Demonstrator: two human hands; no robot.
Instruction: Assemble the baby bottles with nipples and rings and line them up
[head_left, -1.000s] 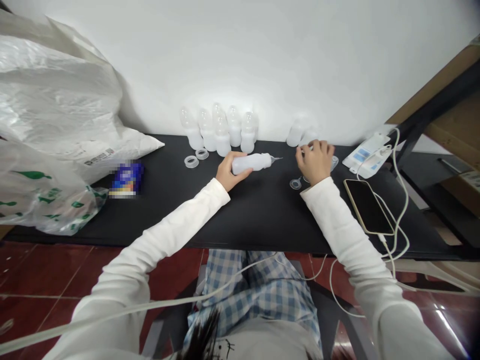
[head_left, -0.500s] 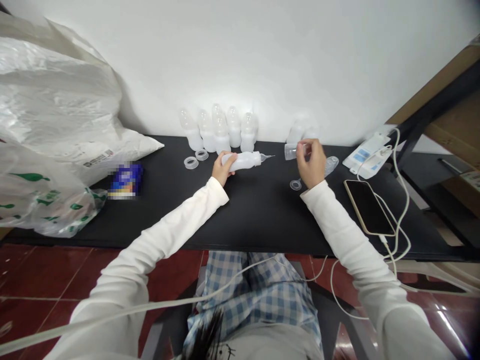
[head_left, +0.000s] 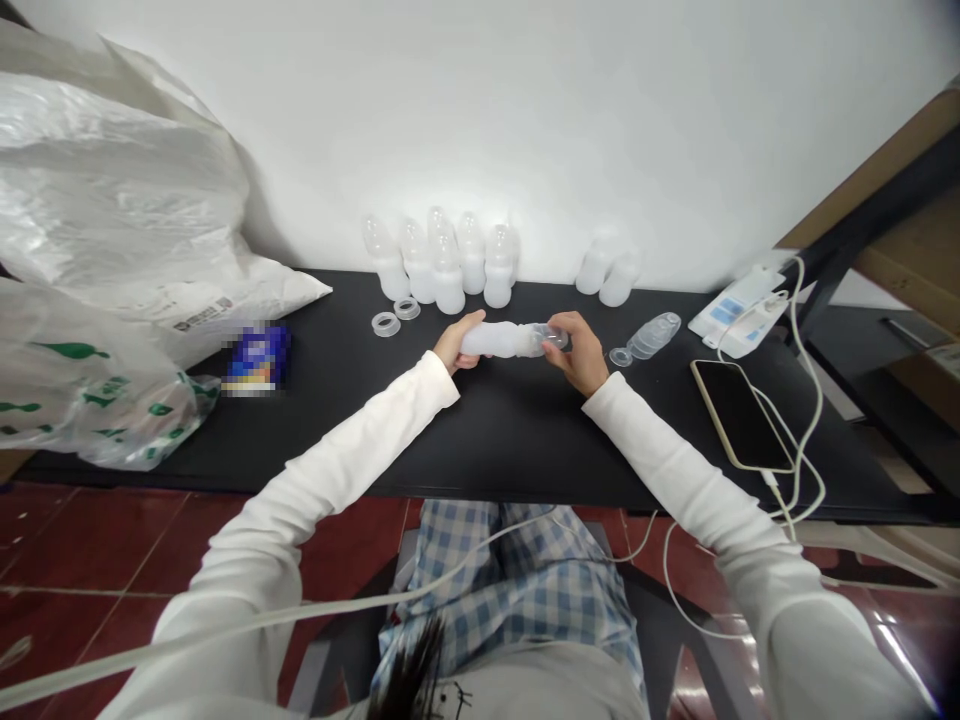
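Left hand [head_left: 456, 342] curled closed around the body of a frosted plastic bottle [head_left: 499, 340], which lies on its side, level above the black table [head_left: 510, 430]. The right hand [head_left: 577, 352] grips a clear plastic cap [head_left: 553, 338] at the bottle's narrow end, its fingers [head_left: 561, 325] wrapped over the top, so the two hands face each other with the bottle between them.

Just right of the right hand, a small clear ring [head_left: 620, 356] sits beside a clear ribbed piece [head_left: 652, 335] lying on its side. Behind the hands, along the white wall [head_left: 600, 120], stands a cluster of upright frosted bottles [head_left: 448, 262], with two more [head_left: 607, 275] apart to the right. Two clear rings [head_left: 396, 316] lie flat before the cluster.

Further right are a black smartphone [head_left: 739, 415] and a white charger [head_left: 739, 315] with white cables [head_left: 806, 400]. To the left are a blurred blue packet [head_left: 256, 360] and large plastic bags [head_left: 97, 170], one printed green [head_left: 90, 410]. Below the table edge show checked trousers [head_left: 510, 590] and a red tiled floor [head_left: 90, 540].
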